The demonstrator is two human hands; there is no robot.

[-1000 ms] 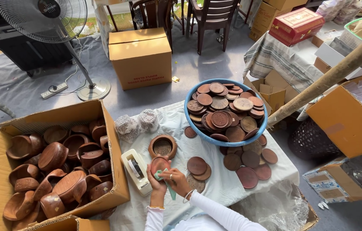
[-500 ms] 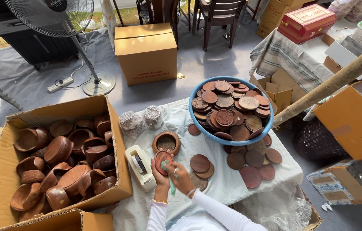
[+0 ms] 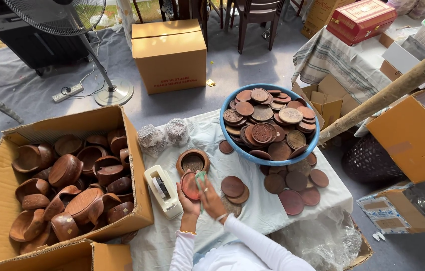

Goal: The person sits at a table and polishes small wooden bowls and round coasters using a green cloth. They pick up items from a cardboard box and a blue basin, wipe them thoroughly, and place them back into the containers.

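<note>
**Lid wipe in progress, hands barely shifted**

Left hand (image 3: 188, 201) grips a round wooden lid (image 3: 190, 184) from below, fingers curled around its lower edge, lid tilted face-up over the white cloth (image 3: 268, 211). Right hand (image 3: 211, 196) is closed on a small green pad (image 3: 200, 176), pressed against the lid's right edge.

Change vs a second ago: the lid and both hands sit in nearly the same spot, just in front of the open wooden bowl (image 3: 192, 161); the pad is now higher up on the lid's edge. The piles look unchanged. Reads as rubbing continuing on the same lid, not a swap.

Around: tape dispenser (image 3: 162, 190) just left of the left hand, loose lids (image 3: 235, 188) just right of the right hand, blue basin (image 3: 269, 123) full of lids beyond, cardboard box (image 3: 62, 175) of wooden bowls at left.

Hard to tell:
- what the pad is: cloth or sponge, too small
- lid surface pattern, mostly covered by the hands
- right-hand fingertips, hidden behind the pad
- the person's body, cut off at the bottom edge
</note>
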